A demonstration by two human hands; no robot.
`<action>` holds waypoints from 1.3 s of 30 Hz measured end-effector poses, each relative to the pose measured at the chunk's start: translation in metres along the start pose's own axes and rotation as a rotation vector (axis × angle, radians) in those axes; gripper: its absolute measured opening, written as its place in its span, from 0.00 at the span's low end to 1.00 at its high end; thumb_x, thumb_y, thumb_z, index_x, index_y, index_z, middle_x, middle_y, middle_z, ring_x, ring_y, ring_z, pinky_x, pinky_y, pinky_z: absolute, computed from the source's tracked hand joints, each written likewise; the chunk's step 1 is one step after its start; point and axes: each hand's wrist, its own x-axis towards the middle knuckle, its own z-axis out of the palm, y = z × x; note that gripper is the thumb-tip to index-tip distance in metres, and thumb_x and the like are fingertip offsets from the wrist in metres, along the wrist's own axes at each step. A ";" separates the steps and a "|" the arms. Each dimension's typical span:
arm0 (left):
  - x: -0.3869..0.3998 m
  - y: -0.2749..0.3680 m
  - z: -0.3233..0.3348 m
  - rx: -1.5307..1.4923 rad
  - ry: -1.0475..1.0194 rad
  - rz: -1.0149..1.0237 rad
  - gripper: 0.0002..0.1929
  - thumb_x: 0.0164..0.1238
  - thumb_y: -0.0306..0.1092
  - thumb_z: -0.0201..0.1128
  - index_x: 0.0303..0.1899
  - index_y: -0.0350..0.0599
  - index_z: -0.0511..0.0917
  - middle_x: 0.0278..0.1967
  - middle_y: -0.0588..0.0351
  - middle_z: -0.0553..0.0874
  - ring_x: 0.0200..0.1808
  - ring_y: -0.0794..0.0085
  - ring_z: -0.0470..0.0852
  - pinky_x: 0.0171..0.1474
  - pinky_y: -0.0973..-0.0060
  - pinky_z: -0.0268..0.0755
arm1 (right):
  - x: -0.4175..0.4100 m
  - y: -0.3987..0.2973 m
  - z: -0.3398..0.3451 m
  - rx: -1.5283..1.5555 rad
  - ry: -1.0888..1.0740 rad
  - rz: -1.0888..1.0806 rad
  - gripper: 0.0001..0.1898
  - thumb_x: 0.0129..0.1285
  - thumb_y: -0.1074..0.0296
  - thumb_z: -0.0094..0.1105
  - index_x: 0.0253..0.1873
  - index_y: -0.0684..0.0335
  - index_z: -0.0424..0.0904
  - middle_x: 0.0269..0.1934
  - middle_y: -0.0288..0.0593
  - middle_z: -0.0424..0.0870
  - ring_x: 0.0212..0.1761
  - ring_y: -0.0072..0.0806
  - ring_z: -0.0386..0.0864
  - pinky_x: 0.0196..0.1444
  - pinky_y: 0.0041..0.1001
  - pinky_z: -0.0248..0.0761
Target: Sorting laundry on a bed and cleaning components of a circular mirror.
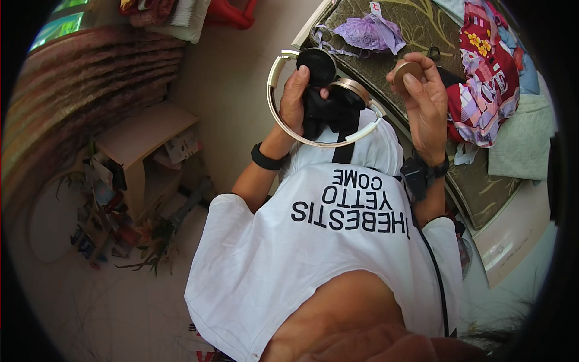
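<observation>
A pair of white and rose-gold over-ear headphones [348, 90] is held above my lap by my left hand [294, 97], whose thumb presses on the black ear cup at the band's left end. The headband curves below that hand, towards my chest. The other ear cup shows a gold-coloured rim and a dark pad. My right hand [423, 95], raised to the right of the headphones and apart from them, pinches a round rose-gold disc [407, 76] between thumb and fingers. Black cloth lies behind the headphones, over my lap.
At the right, a patterned brown cushion [438, 27] bears a lilac lace bra [368, 34], folded red and pink clothes [488, 86] and a grey folded cloth [520, 140]. A small wooden shelf [149, 122] with clutter stands at the left. A black cable runs down my right side.
</observation>
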 end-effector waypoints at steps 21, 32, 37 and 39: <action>0.002 0.001 0.004 0.003 0.022 -0.031 0.21 0.74 0.52 0.51 0.48 0.41 0.75 0.30 0.59 0.78 0.30 0.78 0.75 0.36 0.82 0.71 | 0.000 0.004 0.006 -0.174 -0.071 0.061 0.10 0.65 0.66 0.60 0.48 0.63 0.76 0.37 0.32 0.77 0.37 0.12 0.73 0.41 0.14 0.68; -0.007 0.001 0.023 0.464 -0.120 0.121 0.23 0.75 0.46 0.52 0.58 0.35 0.72 0.42 0.58 0.81 0.38 0.78 0.78 0.44 0.80 0.72 | 0.000 0.005 0.037 -0.649 -0.121 -0.112 0.12 0.63 0.68 0.62 0.51 0.62 0.80 0.39 0.38 0.82 0.39 0.23 0.79 0.43 0.22 0.73; -0.009 -0.008 -0.005 0.636 -0.094 0.063 0.20 0.77 0.44 0.49 0.57 0.36 0.73 0.40 0.55 0.81 0.39 0.79 0.79 0.44 0.79 0.72 | 0.004 0.009 0.030 -0.750 -0.184 -0.185 0.10 0.64 0.69 0.61 0.49 0.63 0.81 0.39 0.38 0.81 0.43 0.24 0.78 0.50 0.24 0.71; -0.010 -0.013 -0.007 0.234 -0.197 -0.066 0.26 0.76 0.51 0.43 0.57 0.36 0.73 0.40 0.49 0.83 0.37 0.74 0.81 0.39 0.78 0.74 | 0.004 0.017 0.023 -0.659 -0.179 -0.125 0.10 0.65 0.69 0.60 0.49 0.63 0.81 0.40 0.38 0.81 0.44 0.24 0.78 0.50 0.23 0.70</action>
